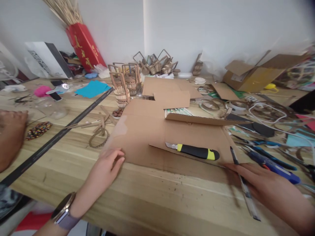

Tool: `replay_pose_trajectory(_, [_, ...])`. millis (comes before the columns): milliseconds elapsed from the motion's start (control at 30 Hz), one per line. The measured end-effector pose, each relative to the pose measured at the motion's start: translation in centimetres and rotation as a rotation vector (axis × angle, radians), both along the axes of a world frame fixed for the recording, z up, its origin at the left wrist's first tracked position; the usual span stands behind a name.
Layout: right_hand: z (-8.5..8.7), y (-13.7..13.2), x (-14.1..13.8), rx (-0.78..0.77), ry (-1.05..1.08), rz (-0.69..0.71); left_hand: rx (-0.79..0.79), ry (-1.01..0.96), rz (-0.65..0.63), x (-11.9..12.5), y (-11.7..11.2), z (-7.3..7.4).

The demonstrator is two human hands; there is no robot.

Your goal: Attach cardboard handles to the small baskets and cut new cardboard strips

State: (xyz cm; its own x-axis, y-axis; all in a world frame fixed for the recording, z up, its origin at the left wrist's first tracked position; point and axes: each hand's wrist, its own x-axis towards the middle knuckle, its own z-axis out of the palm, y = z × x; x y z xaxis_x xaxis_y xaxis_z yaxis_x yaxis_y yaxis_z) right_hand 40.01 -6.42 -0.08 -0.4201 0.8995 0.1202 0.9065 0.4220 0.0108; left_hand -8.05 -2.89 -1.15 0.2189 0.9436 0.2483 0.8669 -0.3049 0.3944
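Note:
A brown cardboard sheet point(145, 131) lies folded on the wooden table in front of me, with one flap raised. On it rests a black and yellow utility knife point(197, 151), its blade pointing left. My left hand point(110, 165), a watch on its wrist, touches the sheet's near left corner; thumb and fingers are apart, holding nothing. At the right edge, my right hand point(268, 185) has its fingers around a dark, clear-ended pen point(248, 196), one fingertip reaching the cardboard. The right hand is slightly blurred, and its thumb is hidden.
Small woven baskets point(122, 95) stand behind the cardboard. Pliers point(273, 157) and a blue hot glue gun point(275, 165) lie at right, near an open cardboard box point(256, 73). Another person's hand point(11, 137) rests at far left, beyond a long black strip point(61, 134).

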Motion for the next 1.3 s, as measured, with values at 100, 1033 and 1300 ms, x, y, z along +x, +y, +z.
replay_pose_trajectory(100, [-0.4,0.0,-0.2,0.046,-0.045,0.043,0.039,0.005,0.031,-0.1,0.2,0.4])
replay_pose_trajectory(1033, [-0.2,3.5,-5.3,0.137,-0.074,-0.010,0.099,0.247,0.194,-2.1,1.2,-1.0])
replay_pose_trajectory(1300, [-0.8,3.3,-5.1,0.181,0.044,0.176,0.085,0.223,0.171,-0.1,0.5,-1.7])
